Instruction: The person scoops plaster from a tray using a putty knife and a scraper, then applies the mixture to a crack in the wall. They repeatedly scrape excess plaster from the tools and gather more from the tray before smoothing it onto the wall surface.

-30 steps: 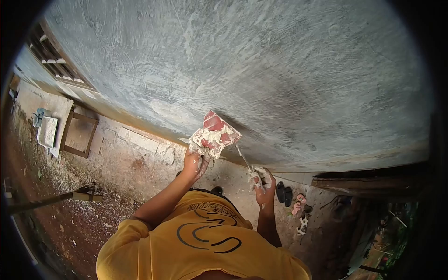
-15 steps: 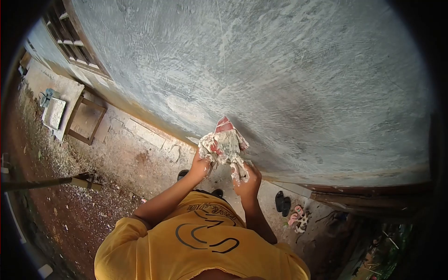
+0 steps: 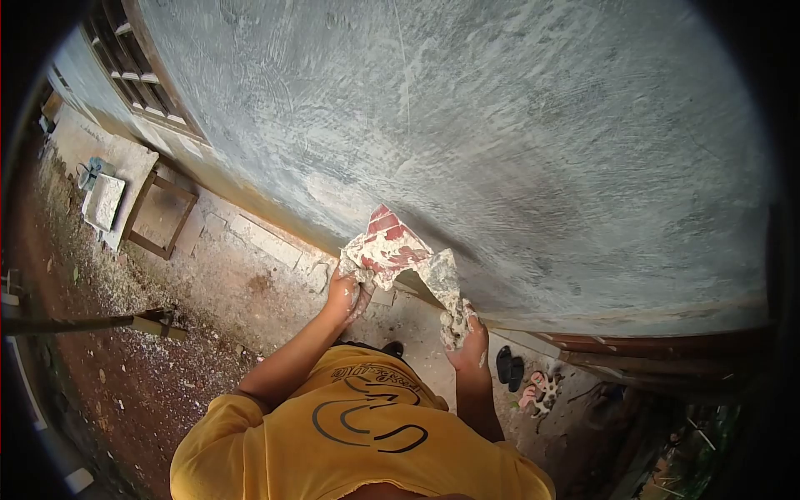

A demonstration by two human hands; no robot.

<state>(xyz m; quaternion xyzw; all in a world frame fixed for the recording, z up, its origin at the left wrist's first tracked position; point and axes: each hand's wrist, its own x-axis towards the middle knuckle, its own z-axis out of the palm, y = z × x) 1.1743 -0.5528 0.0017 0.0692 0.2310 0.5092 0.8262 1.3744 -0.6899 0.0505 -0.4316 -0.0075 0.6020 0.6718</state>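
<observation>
In the head view, my left hand (image 3: 345,298) is closed on the near left edge of a flat red board (image 3: 387,225) smeared with pale, lumpy plaster. My right hand (image 3: 468,340) grips a pointing trowel (image 3: 442,272) by its plaster-caked handle. The trowel's grey blade, coated as well, points up and left, its edge right at the board's right corner. Plaster clings to the fingers of both hands. Just beyond the board rises a grey, roughly skimmed wall (image 3: 500,158).
A low table (image 3: 137,187) at the left carries a pale tray (image 3: 104,202). Dark sandals (image 3: 509,368) and pink patterned ones (image 3: 540,392) lie by the wall at right. A post-like bar (image 3: 75,325) juts in from the left. Pale specks litter the ground. A barred window (image 3: 137,75) is upper left.
My right hand has drawn the trowel right and down, off the board's top. More red surface now shows, and my left hand has shifted slightly left with the board.
</observation>
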